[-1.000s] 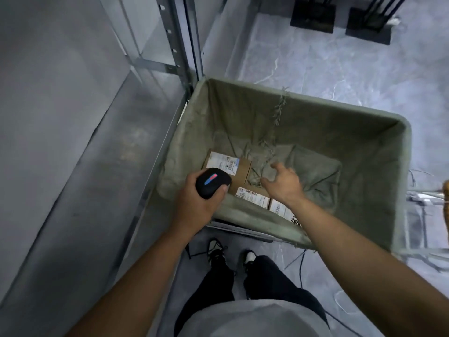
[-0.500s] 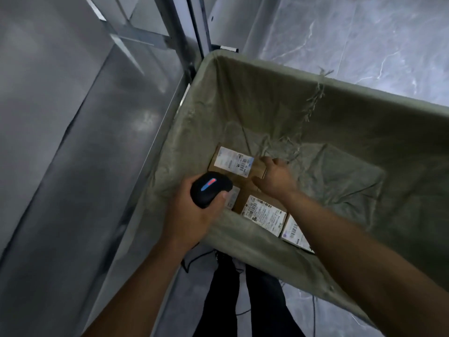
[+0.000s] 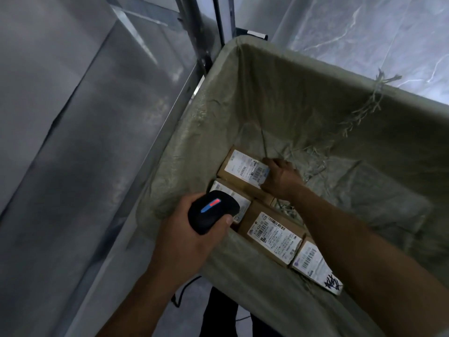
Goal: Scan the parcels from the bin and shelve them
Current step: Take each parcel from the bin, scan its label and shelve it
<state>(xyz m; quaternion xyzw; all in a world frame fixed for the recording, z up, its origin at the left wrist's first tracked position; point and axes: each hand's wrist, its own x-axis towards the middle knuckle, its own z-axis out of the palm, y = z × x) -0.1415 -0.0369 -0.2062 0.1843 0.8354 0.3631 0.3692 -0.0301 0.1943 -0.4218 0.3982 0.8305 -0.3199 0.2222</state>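
Observation:
Several brown cardboard parcels with white barcode labels lie at the bottom of a bin [image 3: 303, 66] lined with green woven cloth. My right hand [image 3: 279, 177] reaches deep into the bin and grips the right end of the far parcel [image 3: 239, 167]. My left hand [image 3: 192, 229] holds a black handheld scanner [image 3: 212, 211] with a red and blue light strip, over the bin's near left rim. A nearer parcel [image 3: 272, 235] lies just right of the scanner, and another parcel [image 3: 313, 266] sits against the near wall, half under my right forearm.
A grey metal shelf [image 3: 80, 147] runs along the left, its upright post [image 3: 194, 27] at the bin's far left corner. Marbled grey floor [image 3: 364, 27] lies beyond the bin. Frayed cloth strands [image 3: 364, 105] hang inside. My dark trousers [image 3: 218, 312] show below.
My head has leaned closer over the bin. My right hand has reached further down and closed on the far parcel's end. The scanner hand has stayed near the rim.

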